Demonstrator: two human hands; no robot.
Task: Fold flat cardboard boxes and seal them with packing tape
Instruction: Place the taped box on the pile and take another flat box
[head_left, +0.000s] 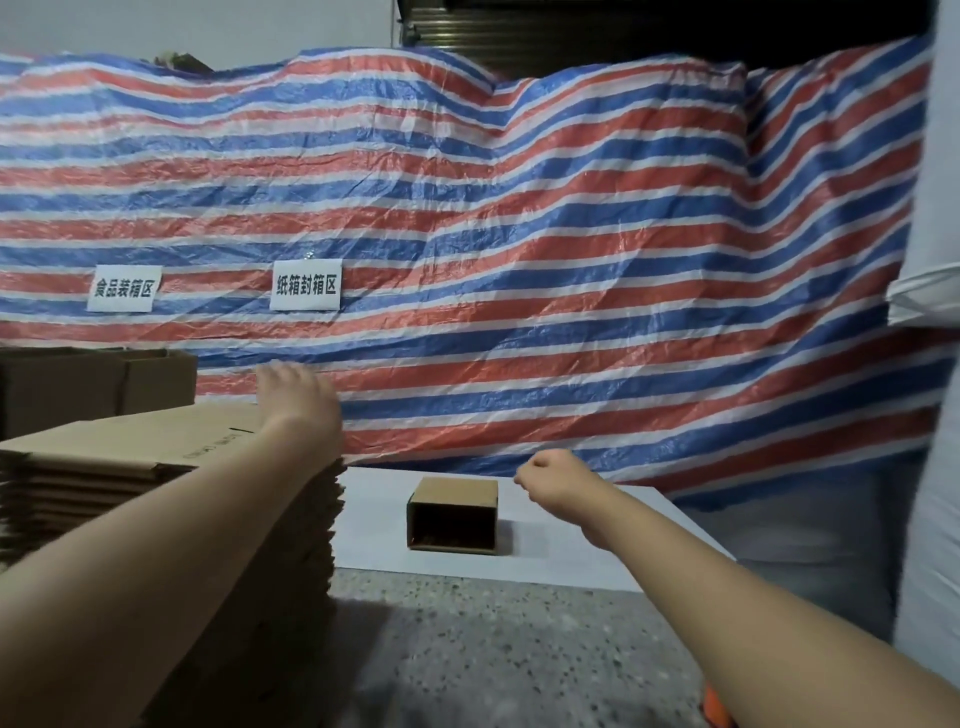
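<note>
Left hand (296, 395) rests past the far edge of the flat stack (171, 467), fingers hidden, likely to take the top sheet; right hand (550, 475), fisted and empty, hovers right of the folded box (454, 514).
</note>
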